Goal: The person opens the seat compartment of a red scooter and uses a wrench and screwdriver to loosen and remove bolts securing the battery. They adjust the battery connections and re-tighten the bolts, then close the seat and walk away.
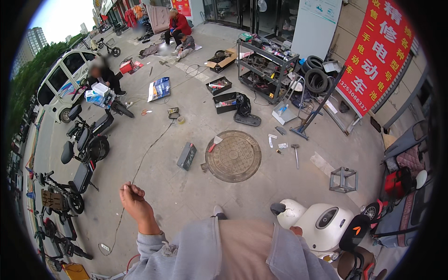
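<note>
My left hand (135,205) is raised at the lower left, its fingers curled and pressed together. Something small and dark may sit at the fingertips, but I cannot make it out. A thin dark cable (148,151) runs over the paving past this hand; whether the fingers touch it cannot be told. Only a sliver of my right hand (296,230) shows beyond my grey sleeve, next to a white electric scooter (322,223); its fingers are hidden. Ahead on the ground are a round manhole cover (233,156), a scraper with a red handle (215,143) and a grey box-shaped battery (186,156).
A hammer (296,156) and a metal cube frame (344,180) lie to the right. Farther off stand a loaded tool cart (266,70), open toolboxes (225,102) and stacked tyres (316,80). Parked electric bikes (84,144) line the left. Several people sit in the background.
</note>
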`<state>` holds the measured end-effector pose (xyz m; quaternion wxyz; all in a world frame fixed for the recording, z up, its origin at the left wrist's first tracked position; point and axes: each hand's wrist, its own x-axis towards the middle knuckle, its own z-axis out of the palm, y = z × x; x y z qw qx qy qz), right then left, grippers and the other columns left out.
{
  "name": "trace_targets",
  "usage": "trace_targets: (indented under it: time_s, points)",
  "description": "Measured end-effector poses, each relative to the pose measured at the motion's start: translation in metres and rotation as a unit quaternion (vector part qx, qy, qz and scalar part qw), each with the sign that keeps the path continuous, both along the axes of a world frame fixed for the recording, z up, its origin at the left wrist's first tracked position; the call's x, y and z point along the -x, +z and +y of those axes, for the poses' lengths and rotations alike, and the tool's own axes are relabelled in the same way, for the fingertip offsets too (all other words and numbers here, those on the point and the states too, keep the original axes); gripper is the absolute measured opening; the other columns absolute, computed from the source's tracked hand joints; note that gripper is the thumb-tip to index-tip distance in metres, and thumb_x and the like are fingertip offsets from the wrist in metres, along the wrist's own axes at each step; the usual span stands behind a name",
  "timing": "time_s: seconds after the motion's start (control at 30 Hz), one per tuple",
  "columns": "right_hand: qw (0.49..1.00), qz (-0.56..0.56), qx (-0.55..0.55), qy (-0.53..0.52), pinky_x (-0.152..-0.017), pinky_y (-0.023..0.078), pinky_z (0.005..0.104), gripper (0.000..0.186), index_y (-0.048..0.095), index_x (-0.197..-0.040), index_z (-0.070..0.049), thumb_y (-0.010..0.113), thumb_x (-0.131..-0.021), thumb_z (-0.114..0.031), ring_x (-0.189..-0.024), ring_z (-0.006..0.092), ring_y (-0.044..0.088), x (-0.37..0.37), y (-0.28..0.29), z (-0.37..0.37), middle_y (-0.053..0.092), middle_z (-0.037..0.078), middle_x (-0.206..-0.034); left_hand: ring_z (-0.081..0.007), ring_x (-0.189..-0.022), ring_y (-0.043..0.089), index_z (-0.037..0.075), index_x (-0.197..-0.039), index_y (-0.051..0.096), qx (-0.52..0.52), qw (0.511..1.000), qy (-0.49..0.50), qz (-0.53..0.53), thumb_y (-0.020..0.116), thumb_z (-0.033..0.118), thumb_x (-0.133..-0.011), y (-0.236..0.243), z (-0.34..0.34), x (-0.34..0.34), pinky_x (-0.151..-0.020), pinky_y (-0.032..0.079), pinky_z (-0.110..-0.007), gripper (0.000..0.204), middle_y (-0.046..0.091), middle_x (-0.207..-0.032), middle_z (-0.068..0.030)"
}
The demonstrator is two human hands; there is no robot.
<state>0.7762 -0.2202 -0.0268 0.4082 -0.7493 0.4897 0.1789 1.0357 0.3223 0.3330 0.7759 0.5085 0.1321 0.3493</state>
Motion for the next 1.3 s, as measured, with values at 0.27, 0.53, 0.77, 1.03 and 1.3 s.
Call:
trace_targets:
  time_s: [0.27, 0.53, 0.77, 1.03, 1.3]
  points:
    - [0.999, 0.037, 0.031, 0.005, -0.076, 0.051, 0.0402, 0.041, 0.071, -0.083, 0.001, 0.059, -0.083, -0.038, -0.078, 0.0296, 0.068, -0.122, 0.002, 0.031, 0.071, 0.018, -0.080, -0.0089, -0.058, 0.042, 0.005, -0.094, 0.054, 0.017, 0.989, -0.147, 0.009, 0.048, 0.016, -0.098, 0.000, -0.063, -0.220, -0.053, 0.036, -0.023, 0.013, 0.050, -0.069, -0.0017]
    - [0.992, 0.126, 0.033, -0.007, -0.069, 0.052, 0.0408, 0.041, 0.071, -0.081, 0.001, 0.059, -0.083, -0.038, -0.070, 0.0290, 0.067, -0.251, -0.025, -0.053, 0.070, 0.016, -0.075, -0.0089, -0.057, 0.043, 0.005, -0.094, 0.055, 0.034, 0.982, -0.181, 0.048, 0.048, 0.016, -0.098, -0.010, -0.172, -0.404, -0.052, 0.037, -0.024, 0.014, 0.050, -0.068, -0.0016]
    - [0.983, 0.072, 0.131, 0.102, -0.062, 0.052, 0.0413, 0.040, 0.070, -0.079, 0.002, 0.060, -0.083, -0.037, -0.062, 0.0285, 0.066, -0.439, -0.018, -0.176, 0.069, 0.015, -0.071, -0.0077, -0.058, 0.043, 0.005, -0.094, 0.055, -0.019, 0.990, -0.136, 0.040, 0.049, 0.019, -0.098, -0.003, -0.219, -0.525, -0.052, 0.036, -0.023, 0.016, 0.048, -0.068, -0.0005]
    - [0.974, -0.222, -0.042, -0.027, -0.048, 0.048, 0.0307, 0.023, 0.061, -0.096, 0.001, 0.058, -0.093, -0.021, -0.056, 0.0167, 0.061, -0.797, -0.008, -0.229, 0.064, 0.010, -0.071, -0.0074, -0.060, 0.042, 0.006, -0.095, 0.054, 0.010, 0.996, -0.056, 0.071, 0.049, 0.020, -0.099, -0.038, -0.236, -0.673, -0.053, 0.035, -0.022, 0.016, 0.047, -0.070, 0.0007]
    - [0.992, -0.083, -0.097, -0.017, -0.048, 0.049, 0.0324, 0.024, 0.062, -0.099, 0.001, 0.058, -0.093, -0.022, -0.056, 0.0185, 0.062, -0.916, -0.010, -0.240, 0.064, 0.012, -0.072, -0.0083, -0.062, 0.042, 0.006, -0.096, 0.054, 0.045, 0.992, -0.098, 0.060, 0.049, 0.021, -0.099, -0.028, -0.264, -0.855, -0.057, 0.035, -0.024, 0.016, 0.047, -0.073, 0.0006]
